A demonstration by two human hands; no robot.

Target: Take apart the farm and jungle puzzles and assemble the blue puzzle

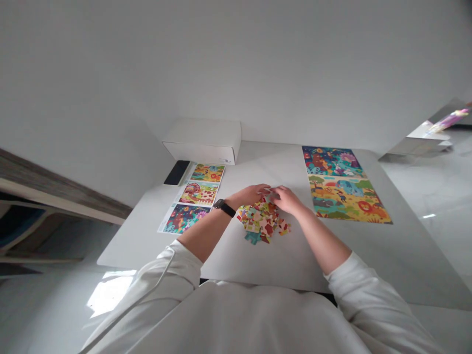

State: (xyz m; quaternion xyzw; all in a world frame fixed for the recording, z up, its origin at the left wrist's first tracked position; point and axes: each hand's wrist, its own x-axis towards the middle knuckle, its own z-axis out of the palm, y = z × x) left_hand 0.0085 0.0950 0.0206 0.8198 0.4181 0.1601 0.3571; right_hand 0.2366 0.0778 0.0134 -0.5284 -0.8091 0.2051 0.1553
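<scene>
A loose pile of small, multicoloured, flat jigsaw pieces (259, 220) is heaped on a smooth white table (228, 263), directly in front of the body. At the far edge of the pile, the left hand (256, 192), worn with a black-banded watch (225, 207), and the right hand (285, 197) are brought close together, with fingers bent inward. Something pale can be glimpsed between the fingertips, but whether a piece is pinched by either hand cannot be told.

The step in hand is judged to be the handling and sorting of loose pieces. To the left of the pile, a white-bordered paper sheet printed with three colourful scenes (199, 193) is laid; red and cream tones are shared by its middle scene and the pile. To the right of the pile, a dark-blue rectangular picture panel (332, 162) and a yellow rectangular animal picture panel (348, 199) are set edge to edge.

For the next move, a single piece would need to be freed from its overlapping neighbours by a light fingertip pinch, turned face up, and laid flat beside the pile without the heap being scattered.
</scene>
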